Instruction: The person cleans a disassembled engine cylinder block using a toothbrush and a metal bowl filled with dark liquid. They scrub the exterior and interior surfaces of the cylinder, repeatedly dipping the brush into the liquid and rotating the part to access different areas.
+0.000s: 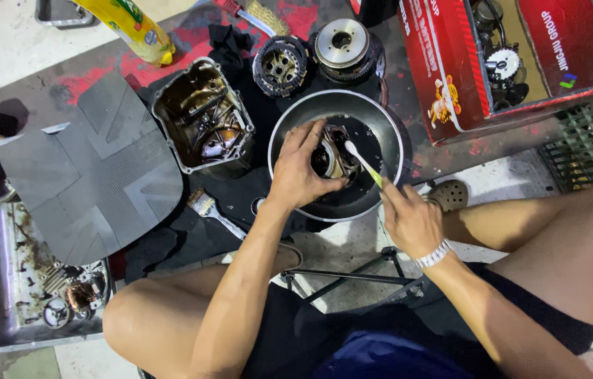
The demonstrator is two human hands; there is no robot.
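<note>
A small round metal engine part (331,156), dark and greasy, sits in the middle of a round black wash basin (381,119) that rests on the oily work surface in front of a seated person. The person's left hand (300,172) is curled over the part from the near side, fingers closed around its rim and holding it in place. The right hand (409,217) is pinched shut on a toothbrush (365,163) with a yellow-green handle, its white head touching the part's right edge. Because the part looks slick with oil, it could slip out of the left fingers and drop into the basin, and a hard scrub could flick dirty fluid onto the bare knees just below. Just left of the basin lies an open engine cover (202,116) holding brown oil, near enough that a knocked elbow might tip it. Behind the basin stand two clutch assemblies (314,56). A paintbrush (209,209) lies near the left forearm, a grey rubber mat (93,172) overlaps a metal tray (2,295) of small parts, and a red cardboard box (451,77) of gears stands at the right.
</note>
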